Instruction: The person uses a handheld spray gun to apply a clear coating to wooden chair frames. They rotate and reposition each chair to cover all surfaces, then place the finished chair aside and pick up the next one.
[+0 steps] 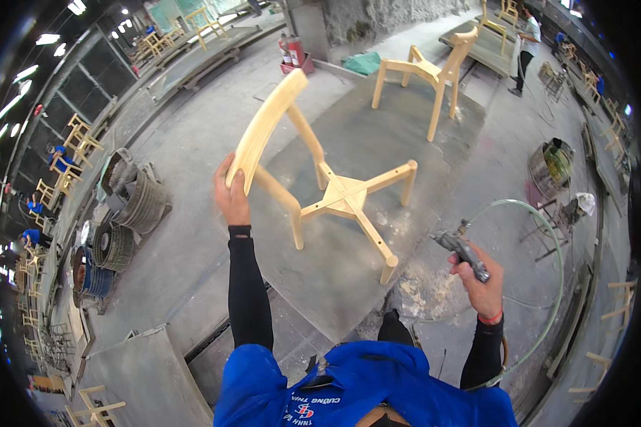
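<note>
A pale wooden chair frame (346,193) without a seat panel stands tilted on a flat grey board (299,285) in front of me. My left hand (233,198) is closed around the left end of its curved backrest (267,124), thumb on the near face. To the right, apart from the chair, my right hand (484,286) grips a grey spray gun (461,250), its nozzle end toward the chair. A clear hose (561,270) loops from the gun out to the right and back beneath my right forearm.
Behind stands another wooden chair frame (424,70). Buckets (137,199) line the left side, and a bucket (550,167) stands at right. Fire extinguishers (292,51) sit by the far pillar. A person (527,50) stands at the far right. A grey panel (146,377) lies near left.
</note>
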{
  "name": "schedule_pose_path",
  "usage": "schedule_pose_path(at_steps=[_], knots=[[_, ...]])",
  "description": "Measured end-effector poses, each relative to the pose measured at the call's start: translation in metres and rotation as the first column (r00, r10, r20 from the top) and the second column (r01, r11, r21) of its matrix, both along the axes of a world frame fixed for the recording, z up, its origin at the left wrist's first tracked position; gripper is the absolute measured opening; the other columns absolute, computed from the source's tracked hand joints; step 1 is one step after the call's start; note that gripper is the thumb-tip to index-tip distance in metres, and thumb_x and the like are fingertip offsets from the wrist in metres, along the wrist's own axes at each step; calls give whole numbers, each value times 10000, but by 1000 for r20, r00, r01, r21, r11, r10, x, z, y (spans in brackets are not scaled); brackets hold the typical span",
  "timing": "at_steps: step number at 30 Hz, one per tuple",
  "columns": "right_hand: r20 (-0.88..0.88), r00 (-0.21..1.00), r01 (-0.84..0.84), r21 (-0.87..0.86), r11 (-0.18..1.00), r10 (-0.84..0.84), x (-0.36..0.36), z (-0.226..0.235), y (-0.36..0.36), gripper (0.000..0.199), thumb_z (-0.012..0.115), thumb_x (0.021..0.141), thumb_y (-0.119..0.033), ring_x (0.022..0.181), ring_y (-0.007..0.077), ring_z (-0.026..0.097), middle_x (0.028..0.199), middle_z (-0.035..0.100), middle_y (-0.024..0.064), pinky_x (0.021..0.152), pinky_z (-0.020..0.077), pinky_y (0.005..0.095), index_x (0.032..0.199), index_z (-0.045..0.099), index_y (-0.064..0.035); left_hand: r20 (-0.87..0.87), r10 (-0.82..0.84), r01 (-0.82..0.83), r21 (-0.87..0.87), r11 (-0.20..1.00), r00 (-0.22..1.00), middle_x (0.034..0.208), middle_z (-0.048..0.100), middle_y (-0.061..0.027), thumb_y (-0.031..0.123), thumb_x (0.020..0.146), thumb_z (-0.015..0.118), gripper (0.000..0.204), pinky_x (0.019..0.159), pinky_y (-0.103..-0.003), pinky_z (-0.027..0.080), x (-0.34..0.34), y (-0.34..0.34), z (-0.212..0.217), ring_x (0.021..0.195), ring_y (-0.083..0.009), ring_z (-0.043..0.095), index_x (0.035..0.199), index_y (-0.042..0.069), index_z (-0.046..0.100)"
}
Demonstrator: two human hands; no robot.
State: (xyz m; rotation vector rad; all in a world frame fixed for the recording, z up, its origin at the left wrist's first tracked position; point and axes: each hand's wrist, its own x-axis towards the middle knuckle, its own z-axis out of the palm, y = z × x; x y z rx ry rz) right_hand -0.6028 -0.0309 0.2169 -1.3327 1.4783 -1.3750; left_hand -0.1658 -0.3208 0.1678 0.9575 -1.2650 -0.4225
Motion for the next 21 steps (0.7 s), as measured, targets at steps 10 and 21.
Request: schedule_pose_path(at_steps=[10, 21], knots=[[-64, 997, -57, -338, 939, 38, 25, 45, -38, 567, 777, 940, -263, 854, 162, 703, 1000, 745, 153, 772, 569, 294, 1371, 596, 58, 133, -232, 109, 598, 794, 964, 1478, 510, -299, 433, 942, 715, 763, 1153, -436, 377, -55, -24, -191, 1386, -376, 494, 1466, -66, 472], [-207, 909, -413, -330, 849, 362, 44, 67, -74, 502, 798, 899, -137, 861, 194, 753, 1040, 764, 172, 783, 582, 303, 1329, 627, 59, 37, -403, 203, 820, 535, 914, 1013, 698, -231, 519, 809, 811, 709, 855, -457, 538, -214, 96, -302, 952, -367, 701, 1176, -32, 557]])
